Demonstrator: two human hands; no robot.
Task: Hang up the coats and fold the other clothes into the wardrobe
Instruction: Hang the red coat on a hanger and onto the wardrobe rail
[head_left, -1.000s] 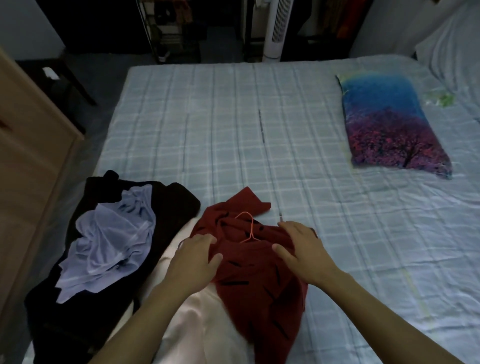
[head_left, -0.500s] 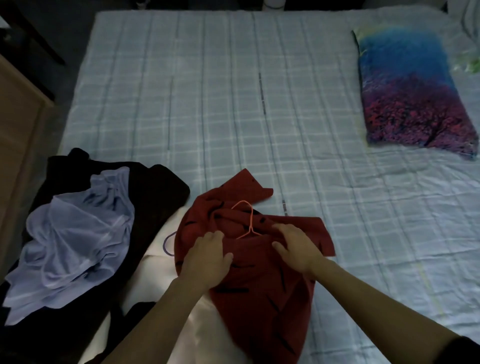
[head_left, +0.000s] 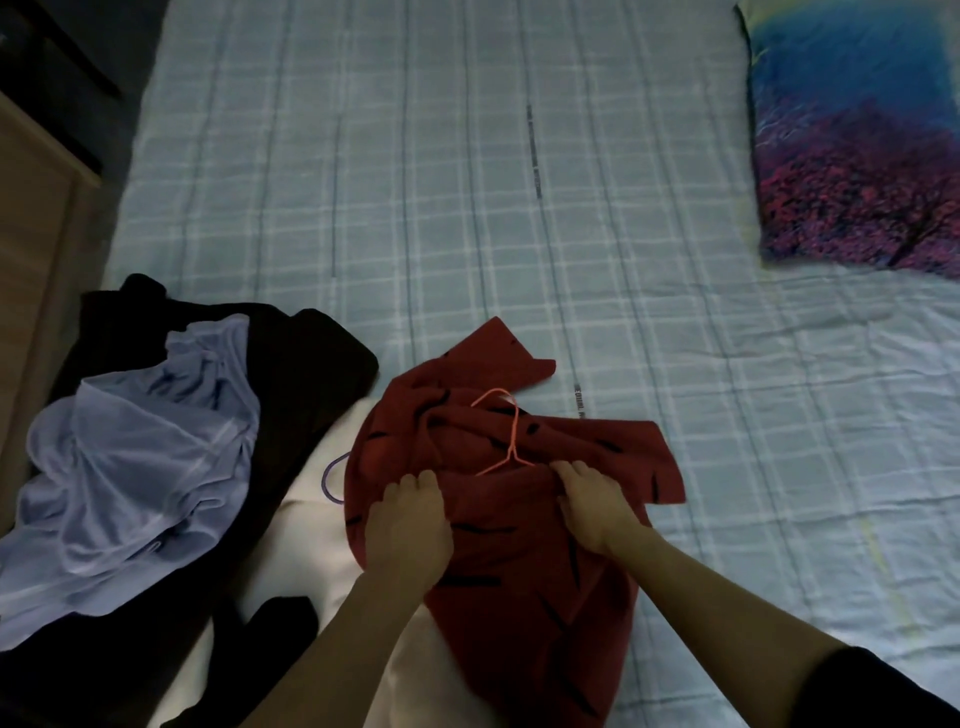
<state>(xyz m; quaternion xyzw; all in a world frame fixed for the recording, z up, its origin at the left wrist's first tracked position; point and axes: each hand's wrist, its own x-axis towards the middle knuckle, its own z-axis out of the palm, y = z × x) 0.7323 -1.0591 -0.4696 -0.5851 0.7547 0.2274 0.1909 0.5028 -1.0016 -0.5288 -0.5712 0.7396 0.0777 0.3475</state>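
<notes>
Lower centre of frame: red garment (head_left: 519, 519) with short black dashes, crumpled on the checked bed sheet (head_left: 467, 208), lower part overlapping a white garment (head_left: 311, 519). Upper corner pointing toward frame centre, right flap spread flat on the sheet.

Orange wire hanger (head_left: 506, 436) lying on top of the red garment, hook toward the top of the frame, shoulders partly tucked under the fabric folds.

Left hand (head_left: 408, 525) placed on the left half of the red garment, palm down, fingers bent at the tips and bunching the cloth just left of the hanger. Gripping the fabric.

Right hand (head_left: 595, 501) placed on the right half, fingertips dug into a fold just beside the hanger's right shoulder. Pinching the fabric; direct contact with the hanger wire cannot be told.

Purple hanger (head_left: 332, 480) showing as a thin loop between the red garment and the white garment, mostly covered.

Left of frame: black garment (head_left: 311, 374) spread on the bed edge, lavender garment (head_left: 135, 467) heaped on top of it.

Upper right of frame: pillow (head_left: 852, 145) with blue-to-magenta tree print, well apart from the clothes.

Far left edge: wooden furniture panel (head_left: 31, 249), touching nothing on the bed.
</notes>
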